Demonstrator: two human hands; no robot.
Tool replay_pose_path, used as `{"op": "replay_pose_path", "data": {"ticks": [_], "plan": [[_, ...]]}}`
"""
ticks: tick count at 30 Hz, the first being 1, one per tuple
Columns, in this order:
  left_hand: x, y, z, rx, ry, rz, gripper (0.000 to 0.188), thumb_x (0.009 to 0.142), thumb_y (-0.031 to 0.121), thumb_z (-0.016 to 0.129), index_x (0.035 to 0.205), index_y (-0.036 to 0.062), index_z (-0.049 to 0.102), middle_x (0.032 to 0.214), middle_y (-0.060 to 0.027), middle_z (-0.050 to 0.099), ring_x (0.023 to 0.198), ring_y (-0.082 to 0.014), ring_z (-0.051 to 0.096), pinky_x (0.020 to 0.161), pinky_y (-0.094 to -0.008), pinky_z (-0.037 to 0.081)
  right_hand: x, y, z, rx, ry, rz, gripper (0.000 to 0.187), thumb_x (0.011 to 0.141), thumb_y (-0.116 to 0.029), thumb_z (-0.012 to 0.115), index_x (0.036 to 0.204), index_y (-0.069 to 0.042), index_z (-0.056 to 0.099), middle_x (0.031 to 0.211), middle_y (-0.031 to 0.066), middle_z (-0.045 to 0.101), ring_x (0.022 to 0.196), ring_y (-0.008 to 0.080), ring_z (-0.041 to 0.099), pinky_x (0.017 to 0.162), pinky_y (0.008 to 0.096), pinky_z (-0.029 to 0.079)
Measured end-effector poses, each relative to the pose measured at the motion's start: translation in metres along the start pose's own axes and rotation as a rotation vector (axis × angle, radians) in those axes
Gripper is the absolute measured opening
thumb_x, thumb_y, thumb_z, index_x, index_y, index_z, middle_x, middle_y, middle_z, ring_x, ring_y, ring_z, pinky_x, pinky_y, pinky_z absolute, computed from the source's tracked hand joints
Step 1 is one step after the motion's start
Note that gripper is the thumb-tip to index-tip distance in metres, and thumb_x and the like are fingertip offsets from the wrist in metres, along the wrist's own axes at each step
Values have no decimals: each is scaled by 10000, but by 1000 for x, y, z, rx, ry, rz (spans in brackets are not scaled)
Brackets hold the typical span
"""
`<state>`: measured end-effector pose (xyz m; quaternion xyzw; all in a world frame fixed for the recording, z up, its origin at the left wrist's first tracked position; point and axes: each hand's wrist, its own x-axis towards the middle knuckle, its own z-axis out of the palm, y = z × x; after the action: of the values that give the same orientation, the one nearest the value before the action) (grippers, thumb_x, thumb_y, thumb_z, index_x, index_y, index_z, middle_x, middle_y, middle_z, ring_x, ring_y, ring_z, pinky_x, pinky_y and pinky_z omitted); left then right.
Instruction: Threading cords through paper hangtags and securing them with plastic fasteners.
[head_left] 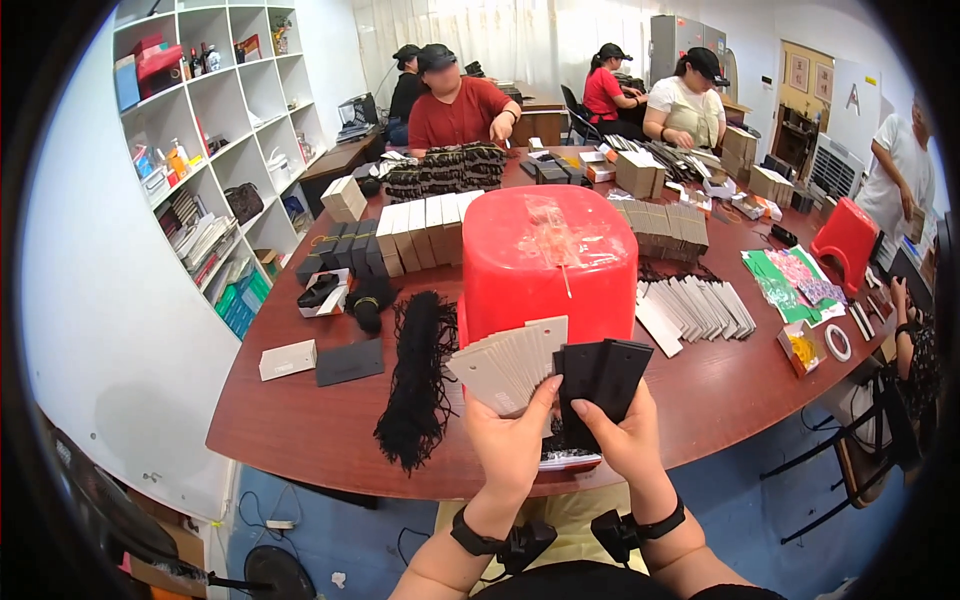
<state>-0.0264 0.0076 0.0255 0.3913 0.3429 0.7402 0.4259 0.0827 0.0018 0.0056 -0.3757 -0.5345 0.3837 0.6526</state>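
My left hand (508,440) is closed around a fan of off-white hang tags (512,365), each with a small hole near one end. Beside it, my right hand (625,432) grips a smaller spread of black hang tags (605,372). The two fans meet at their inner edges, both thumbs lying on top. Just behind them stands a red plastic tub-like piece (550,285), its top patched with clear tape. A bundle of black strings (416,380) lies to the left of my hands. To the right, a row of pale tags (695,312) leans in an overlapping line.
Left on the table (290,420) lie a pale tag stack (288,360) and a black tag stack (349,363). Banded tag blocks (425,232) line up behind. A tape roll (838,343) sits at the right edge. Several people work across the table and beyond.
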Motion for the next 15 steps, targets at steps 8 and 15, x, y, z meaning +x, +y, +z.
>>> {"op": "replay_pose_path", "data": {"ticks": [8,15], "plan": [[2,-9,-5,56,-19,20,319,692,-54,646,969,-14,492,882,-61,580,770,-110,558,686,-234,453,6,-13,2,-233,-141,-12,281,729,18,606,1001,13,537,892,77,607,792,130,585,698,241,455],[14,-13,-8,-50,48,-15,313,693,-44,656,959,-1,496,883,-68,587,773,-113,564,697,-237,455,13,-7,10,-88,-31,-25,246,717,15,622,953,24,554,852,73,613,774,107,562,691,233,446]]}}
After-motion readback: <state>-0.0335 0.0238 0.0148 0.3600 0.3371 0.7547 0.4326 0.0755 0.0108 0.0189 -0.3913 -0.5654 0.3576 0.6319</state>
